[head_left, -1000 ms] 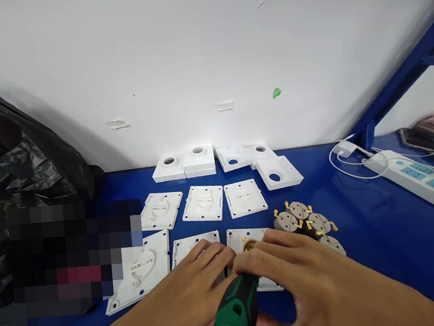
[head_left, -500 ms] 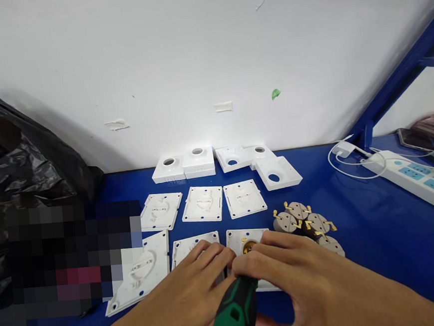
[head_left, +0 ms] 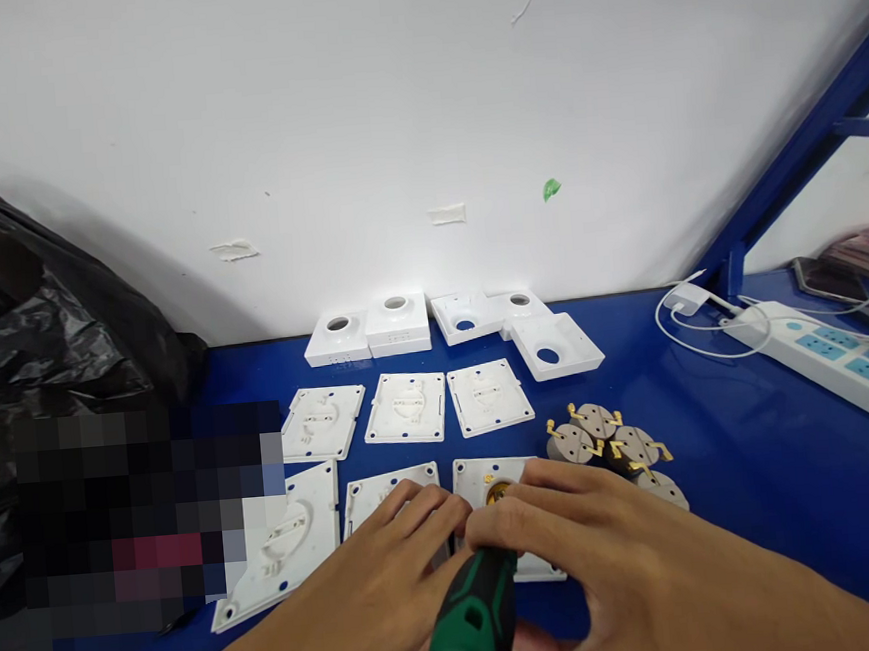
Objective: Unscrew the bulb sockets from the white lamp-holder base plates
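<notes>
A green and black tool handle [head_left: 478, 608] points toward me at the bottom centre, between my hands. My right hand [head_left: 594, 544] is curled over a white square plate [head_left: 470, 471] and rests by the front of the tool; a round brass-coloured part [head_left: 497, 492] shows on that plate. My left hand [head_left: 400, 559] has its fingers bent against the handle's left side, over another white plate [head_left: 357, 492]. What the fingertips pinch is hidden. The tool's tip is out of sight too. To the right sit several round beige pieces [head_left: 637, 444] with brass tabs.
Further white plates [head_left: 409, 430] lie behind and to the left. White box covers [head_left: 399, 336] stand against the wall. A black plastic bag [head_left: 63, 295] bulges at the left. On the right are a power strip [head_left: 819, 340], a white cable and a blue frame [head_left: 790, 167].
The tool handle has turned or shifted very slightly to the right. Both hands keep nearly the same place and grip.
</notes>
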Available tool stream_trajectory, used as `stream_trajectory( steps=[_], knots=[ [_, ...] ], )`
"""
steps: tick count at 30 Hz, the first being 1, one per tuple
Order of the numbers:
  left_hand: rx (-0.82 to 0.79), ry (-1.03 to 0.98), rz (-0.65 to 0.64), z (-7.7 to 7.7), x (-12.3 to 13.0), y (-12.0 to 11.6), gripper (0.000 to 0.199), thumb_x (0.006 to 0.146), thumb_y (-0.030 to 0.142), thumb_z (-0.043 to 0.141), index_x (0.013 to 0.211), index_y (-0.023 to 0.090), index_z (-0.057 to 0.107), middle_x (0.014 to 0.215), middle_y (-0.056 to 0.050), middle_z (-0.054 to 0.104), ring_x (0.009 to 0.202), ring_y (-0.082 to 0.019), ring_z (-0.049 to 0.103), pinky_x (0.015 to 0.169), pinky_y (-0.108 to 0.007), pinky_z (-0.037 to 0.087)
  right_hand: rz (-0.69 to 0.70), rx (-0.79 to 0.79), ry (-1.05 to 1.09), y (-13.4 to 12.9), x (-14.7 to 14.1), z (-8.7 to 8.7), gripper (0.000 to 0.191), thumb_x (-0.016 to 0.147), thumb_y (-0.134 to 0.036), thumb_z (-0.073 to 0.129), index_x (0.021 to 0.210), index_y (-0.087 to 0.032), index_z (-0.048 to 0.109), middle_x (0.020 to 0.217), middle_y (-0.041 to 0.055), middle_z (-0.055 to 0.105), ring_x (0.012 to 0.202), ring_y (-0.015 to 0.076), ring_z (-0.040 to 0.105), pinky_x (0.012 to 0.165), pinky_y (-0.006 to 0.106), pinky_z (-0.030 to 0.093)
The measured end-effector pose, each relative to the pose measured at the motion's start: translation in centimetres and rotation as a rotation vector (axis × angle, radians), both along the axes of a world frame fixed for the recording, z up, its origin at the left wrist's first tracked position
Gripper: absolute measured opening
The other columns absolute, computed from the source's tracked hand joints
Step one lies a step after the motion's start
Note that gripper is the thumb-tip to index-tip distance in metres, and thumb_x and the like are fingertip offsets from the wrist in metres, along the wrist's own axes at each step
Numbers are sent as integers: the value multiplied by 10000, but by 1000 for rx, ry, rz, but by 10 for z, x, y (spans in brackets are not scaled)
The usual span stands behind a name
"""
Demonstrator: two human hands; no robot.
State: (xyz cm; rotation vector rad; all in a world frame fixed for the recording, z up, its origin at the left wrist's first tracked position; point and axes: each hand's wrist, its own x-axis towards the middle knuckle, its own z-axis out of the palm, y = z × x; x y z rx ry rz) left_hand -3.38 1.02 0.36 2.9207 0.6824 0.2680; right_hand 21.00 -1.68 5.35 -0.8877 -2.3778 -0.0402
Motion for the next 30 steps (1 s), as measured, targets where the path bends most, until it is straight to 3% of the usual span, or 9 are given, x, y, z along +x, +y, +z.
stream_trajectory(
  steps=[9, 15, 20, 25, 30],
  knots=[
    [-12, 28, 12, 1, 1, 0, 359, 1039, 125, 541, 1349, 257, 667, 1274, -46, 700, 1163, -275, 641, 1115, -421, 506, 2, -125, -50, -3, 3, -2, 84, 1045, -275, 685, 1065, -275, 767, 1133, 23, 841, 1033, 182, 822, 830, 234, 670],
    [7, 17, 8, -2, -1, 0, 346, 1041, 127, 534, 1348, 223, 664, 1268, -52, 699, 1171, -274, 643, 1129, -429, 492, -15, -128, -21, -2, 2, -3, 120, 1076, -283, 642, 1077, -269, 762, 1127, 19, 847, 1001, 174, 824, 813, 237, 679],
    [38, 54, 6, -4, -1, -1, 292, 1079, 194, 517, 1320, 222, 680, 1269, -66, 702, 1191, -287, 622, 1146, -455, 466, 34, -74, 45, 0, 1, -3, 330, 1149, -338, 527, 932, -272, 767, 1022, -7, 848, 849, 136, 810, 734, 225, 653],
    [46, 19, 4, -3, 0, -1, 283, 1081, 180, 527, 1315, 231, 677, 1263, -67, 699, 1186, -277, 617, 1141, -432, 465, 21, -52, 60, 0, 0, 0, 402, 1169, -303, 481, 882, -248, 757, 1015, -8, 849, 784, 117, 793, 730, 224, 641],
    [-3, 8, 17, 0, 2, 2, 284, 1087, 161, 511, 1323, 243, 646, 1207, -52, 700, 1125, -270, 637, 1111, -424, 486, 62, -75, 44, 2, -1, 0, 288, 1148, -268, 542, 984, -239, 777, 1034, -5, 836, 819, 118, 793, 792, 243, 648]
  ],
)
